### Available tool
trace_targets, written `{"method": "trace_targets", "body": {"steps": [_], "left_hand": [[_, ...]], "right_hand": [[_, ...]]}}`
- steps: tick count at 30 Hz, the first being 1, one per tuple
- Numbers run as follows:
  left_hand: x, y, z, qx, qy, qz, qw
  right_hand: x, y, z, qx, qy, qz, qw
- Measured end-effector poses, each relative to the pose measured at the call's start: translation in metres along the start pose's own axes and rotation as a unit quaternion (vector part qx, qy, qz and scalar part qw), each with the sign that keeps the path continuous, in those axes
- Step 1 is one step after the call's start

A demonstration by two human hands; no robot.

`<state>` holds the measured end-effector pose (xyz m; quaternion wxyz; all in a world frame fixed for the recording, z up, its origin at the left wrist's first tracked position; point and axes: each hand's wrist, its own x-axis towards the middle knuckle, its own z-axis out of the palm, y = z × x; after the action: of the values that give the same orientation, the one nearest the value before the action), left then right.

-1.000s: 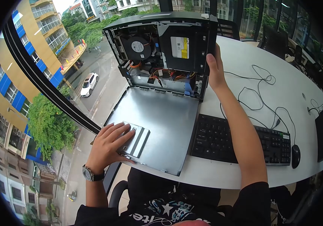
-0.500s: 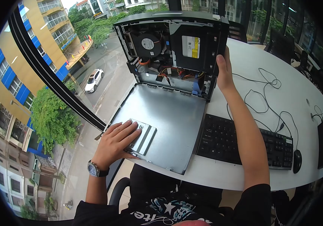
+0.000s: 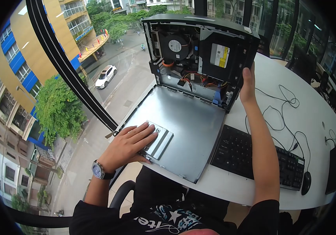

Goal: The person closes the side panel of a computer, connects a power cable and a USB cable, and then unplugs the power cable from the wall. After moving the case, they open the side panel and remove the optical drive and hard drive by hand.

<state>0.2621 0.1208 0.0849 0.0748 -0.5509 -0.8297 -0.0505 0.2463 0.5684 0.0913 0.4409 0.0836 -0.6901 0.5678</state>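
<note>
An opened desktop computer case (image 3: 203, 19) stands upright at the table's far edge, its fan (image 3: 175, 46), drive with a yellow label (image 3: 220, 56) and coloured wires (image 3: 199, 79) exposed. In front of it lies a shiny metal side panel (image 3: 191, 117), its back edge against the case's bottom. My left hand (image 3: 130, 145) holds the panel's near-left corner, fingers stretched over a raised metal bracket (image 3: 162, 143) and thumb at the edge. My right hand (image 3: 248, 88) grips the right side of the case, thumb on the near side; the other fingers are mostly hidden behind it.
A black keyboard (image 3: 234, 150) lies under my right forearm, with a mouse (image 3: 306, 183) beside it. Loose black cables (image 3: 283, 111) curl across the white table (image 3: 316, 137). A window with a dark frame (image 3: 72, 78) borders the left side; a chair armrest (image 3: 123, 192) is below.
The view has shifted, so the case and panel appear farther right and slightly lower. Both hands keep their places on the panel and the case.
</note>
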Motion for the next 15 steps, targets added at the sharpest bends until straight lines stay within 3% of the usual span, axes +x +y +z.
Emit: {"method": "trace_targets", "body": {"steps": [15], "left_hand": [[-0.0016, 0.0002, 0.0017, -0.012, -0.021, 0.003, 1.0]], "right_hand": [[-0.0009, -0.0067, 0.0021, -0.013, 0.003, 0.007, 1.0]]}}
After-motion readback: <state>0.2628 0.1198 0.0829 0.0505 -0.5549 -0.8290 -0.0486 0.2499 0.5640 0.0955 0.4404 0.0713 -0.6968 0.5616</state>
